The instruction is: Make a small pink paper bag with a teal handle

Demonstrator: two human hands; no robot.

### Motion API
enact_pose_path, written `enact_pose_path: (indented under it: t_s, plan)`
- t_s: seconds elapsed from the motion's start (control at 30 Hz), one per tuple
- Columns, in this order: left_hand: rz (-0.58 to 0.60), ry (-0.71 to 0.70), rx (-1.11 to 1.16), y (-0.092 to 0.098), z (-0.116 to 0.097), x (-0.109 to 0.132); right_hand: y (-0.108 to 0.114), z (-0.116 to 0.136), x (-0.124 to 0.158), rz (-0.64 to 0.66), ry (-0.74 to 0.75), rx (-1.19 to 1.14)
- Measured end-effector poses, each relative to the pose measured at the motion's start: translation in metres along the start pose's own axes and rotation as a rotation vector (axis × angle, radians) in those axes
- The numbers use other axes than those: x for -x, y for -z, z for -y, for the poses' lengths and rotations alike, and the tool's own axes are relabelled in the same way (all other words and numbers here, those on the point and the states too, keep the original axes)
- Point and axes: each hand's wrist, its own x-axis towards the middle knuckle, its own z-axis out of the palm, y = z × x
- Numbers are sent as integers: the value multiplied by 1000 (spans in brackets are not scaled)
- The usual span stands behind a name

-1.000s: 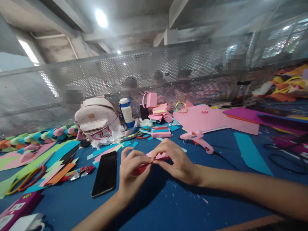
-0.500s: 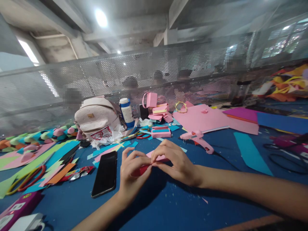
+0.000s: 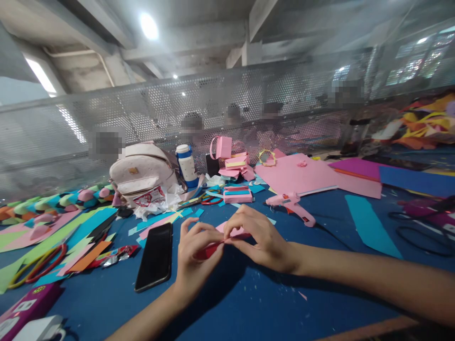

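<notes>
A folded piece of pink paper [image 3: 235,231] is pinched between my two hands above the blue table. My left hand [image 3: 201,253] is closed on its left part, which looks darker pink in the shade of the palm. The fingertips of my right hand [image 3: 254,239] press on it where they meet the left fingertips. Both hands cover much of its shape. Left of my left hand lies a black phone [image 3: 154,255]. Beyond my right hand rests a pink hot glue gun [image 3: 293,206] with a glue stick in its back. A small pink paper box [image 3: 237,195] with a blue strip stands behind.
A white backpack [image 3: 142,168] and a bottle [image 3: 186,166] stand at the back, before a perforated metal screen [image 3: 142,116]. Scissors [image 3: 39,267] and coloured paper strips lie left. Pink sheets [image 3: 298,175] and a blue strip [image 3: 369,225] lie right. People sit beyond the screen.
Almost nothing differs. Both hands keep the same pinch on the pink paper, and the view has shifted very slightly.
</notes>
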Motion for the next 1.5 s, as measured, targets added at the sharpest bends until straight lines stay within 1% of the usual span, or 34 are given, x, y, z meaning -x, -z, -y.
enact_pose_path:
  t_s: [0.17, 0.3, 0.47, 0.67, 0.77, 0.83, 0.93, 1.2, 1.3, 1.4, 1.5]
  plan:
    - [15, 12, -12, -1, -1, 0, -1, 1, 1, -9, -11, -2]
    - [4, 7, 5, 0, -2, -1, -1, -1, 1, -23, -25, -7]
    - [23, 14, 7, -2, 0, 1, -1, 0, 0, 11, -2, -26]
    - [35, 3, 17, -2, -1, 2, -2, -2, 1, -13, 28, -25]
    - [-3, 47, 31, -1, 0, 1, 1, -7, -1, -27, -5, -46]
    - [-30, 92, 52, -1, 0, 1, 3, -9, -3, -35, -62, -63]
    - [-35, 136, 89, -3, 1, 1, 5, -9, -4, -45, -140, -88]
    - [-70, 159, 124, -2, 3, 0, 6, -16, -6, -66, -186, -210]
    - [-61, 142, 107, -3, 4, 0, 5, -18, -6, -72, -197, -206]
    - [-51, 117, 78, -2, 3, 1, 4, -17, -4, -75, -177, -213]
    - [-51, 72, 66, -1, 1, 0, 2, -15, -2, -34, -154, -199]
